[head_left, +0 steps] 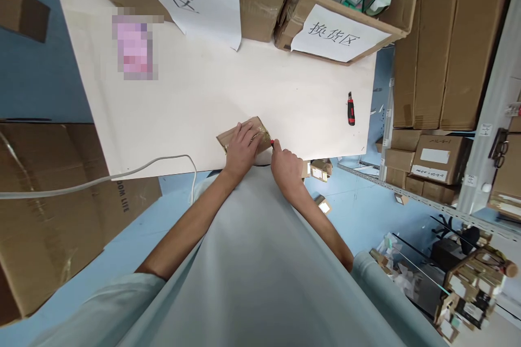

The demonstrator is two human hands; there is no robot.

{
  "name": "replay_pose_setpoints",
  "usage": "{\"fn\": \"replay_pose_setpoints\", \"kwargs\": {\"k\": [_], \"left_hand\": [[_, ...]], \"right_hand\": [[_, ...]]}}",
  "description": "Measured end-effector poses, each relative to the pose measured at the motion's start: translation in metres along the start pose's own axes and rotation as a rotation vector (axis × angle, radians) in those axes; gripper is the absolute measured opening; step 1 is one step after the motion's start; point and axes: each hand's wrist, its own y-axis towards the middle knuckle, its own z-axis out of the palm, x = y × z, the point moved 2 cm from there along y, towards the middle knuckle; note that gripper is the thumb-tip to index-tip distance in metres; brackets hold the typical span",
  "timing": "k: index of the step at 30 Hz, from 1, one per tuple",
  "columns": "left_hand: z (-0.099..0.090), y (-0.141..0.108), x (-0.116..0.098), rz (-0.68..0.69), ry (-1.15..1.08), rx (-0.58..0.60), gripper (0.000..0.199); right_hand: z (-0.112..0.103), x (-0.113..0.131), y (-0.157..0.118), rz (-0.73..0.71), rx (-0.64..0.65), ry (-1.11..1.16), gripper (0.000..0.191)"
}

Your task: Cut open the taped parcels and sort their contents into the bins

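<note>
In the head view, I have the left hand laid, fingers extended, over a small cardboard parcel at the near edge of the white surface. The right hand grips a mostly hidden red tool beside the parcel's right end. A red-and-black cutter lies well apart.

Room between right hand and cutter; cartons block beyond, depth unclear
</note>
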Motion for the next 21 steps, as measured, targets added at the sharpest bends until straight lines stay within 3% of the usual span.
{"fn": "replay_pose_setpoints", "kwargs": {"k": [9,16,21], "left_hand": [[-0.003,-0.001,-0.002,-0.036,-0.030,0.025,0.029],[-0.002,-0.002,-0.001,-0.031,-0.051,-0.010,0.031],[-0.003,-0.003,0.002,-0.050,-0.084,-0.018,0.030]], "right_hand": [[0.004,-0.003,-0.013,0.019,0.030,-0.018,0.054],[0.007,-0.006,-0.001,0.015,0.028,0.018,0.048],[-0.006,-0.014,-0.026,-0.010,0.023,0.001,0.048]]}}
